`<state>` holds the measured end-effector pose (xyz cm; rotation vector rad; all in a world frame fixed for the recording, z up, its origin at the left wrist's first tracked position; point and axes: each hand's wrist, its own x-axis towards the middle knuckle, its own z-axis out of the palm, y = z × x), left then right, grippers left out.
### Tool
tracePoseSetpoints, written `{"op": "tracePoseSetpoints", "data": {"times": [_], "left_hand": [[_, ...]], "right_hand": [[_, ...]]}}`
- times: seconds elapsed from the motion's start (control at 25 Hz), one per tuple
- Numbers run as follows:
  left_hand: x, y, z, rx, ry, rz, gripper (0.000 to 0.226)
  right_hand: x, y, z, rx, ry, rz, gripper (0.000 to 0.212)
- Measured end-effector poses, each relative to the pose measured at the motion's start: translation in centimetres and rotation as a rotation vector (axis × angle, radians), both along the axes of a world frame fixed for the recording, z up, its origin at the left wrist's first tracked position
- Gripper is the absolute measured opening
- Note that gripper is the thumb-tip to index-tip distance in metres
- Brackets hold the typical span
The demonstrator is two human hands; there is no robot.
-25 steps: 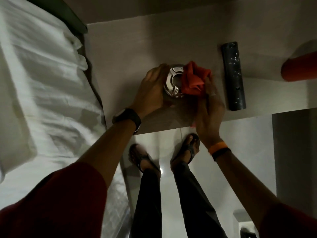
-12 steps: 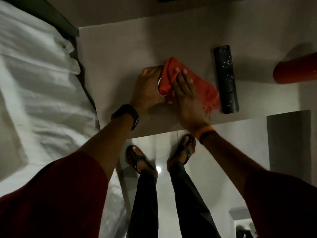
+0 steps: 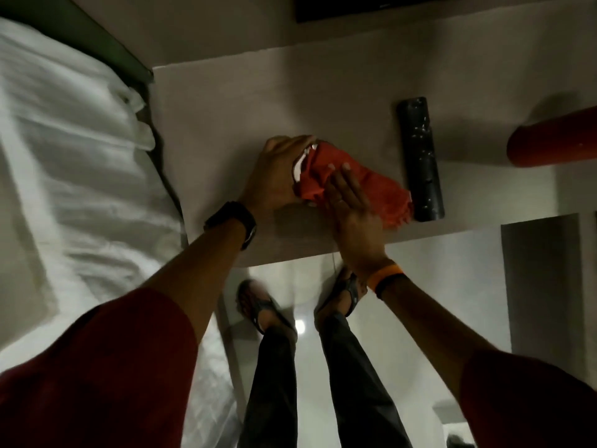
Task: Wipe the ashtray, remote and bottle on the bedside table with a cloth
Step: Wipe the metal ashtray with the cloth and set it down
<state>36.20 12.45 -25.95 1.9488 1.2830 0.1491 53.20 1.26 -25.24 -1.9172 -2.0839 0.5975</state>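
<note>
A shiny metal ashtray [image 3: 301,160] sits near the front of the bedside table [image 3: 226,108], mostly covered; only a sliver of its rim shows. My left hand [image 3: 274,173] grips its left side. My right hand [image 3: 350,205] presses a red cloth [image 3: 371,189] flat onto the ashtray, fingers stretched out. The cloth trails to the right, nearly touching a black remote [image 3: 420,156] that lies lengthwise on the table. A red bottle [image 3: 552,140] lies or stands at the right edge, partly cut off.
A bed with white sheets [image 3: 71,156] borders the table on the left. A dark panel [image 3: 371,6] hangs on the wall behind the table. My sandalled feet [image 3: 265,305] stand on a glossy floor below the table's front edge.
My right hand went from bunching the cloth beside the uncovered ashtray to spreading it flat over the ashtray, which is now almost hidden. My left hand kept its hold.
</note>
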Motion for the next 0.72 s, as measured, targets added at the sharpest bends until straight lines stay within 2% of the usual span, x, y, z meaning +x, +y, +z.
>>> {"op": "tracePoseSetpoints", "data": {"times": [0.08, 0.24, 0.32, 0.4, 0.48, 0.6, 0.68, 0.72], "left_hand": [[0.1, -0.6, 0.1, -0.018, 0.012, 0.008, 0.108], [-0.2, -1.4, 0.5, -0.007, 0.009, 0.067, 0.094], [-0.1, -1.5, 0.9, -0.021, 0.063, 0.063, 0.100], [0.3, -1.7, 1.3, 0.005, 0.137, 0.007, 0.110], [1.4, -2.5, 2.0, 0.087, 0.137, -0.005, 0.114], [5.5, -5.0, 3.3, 0.108, -0.062, 0.153, 0.089], [9.3, -6.1, 3.6, -0.044, -0.265, 0.257, 0.076], [11.3, -6.2, 3.5, -0.175, -0.349, 0.318, 0.073]], "right_hand": [[-0.3, 0.0, 0.4, -0.007, 0.077, -0.099, 0.045], [0.5, -1.2, 2.7, -0.116, 0.416, -0.340, 0.027], [1.4, -2.8, 4.4, -0.191, 0.556, -0.532, 0.018], [2.8, -3.6, 6.4, -0.275, 0.796, -0.740, 0.024], [4.8, -3.9, 8.4, -0.237, 0.950, -0.847, 0.030], [9.2, -3.8, 10.5, -0.010, 0.964, -0.908, 0.028], [12.2, -2.8, 10.1, 0.057, 0.931, -0.925, 0.021], [13.5, -1.8, 9.2, 0.009, 0.868, -0.947, 0.018]]}}
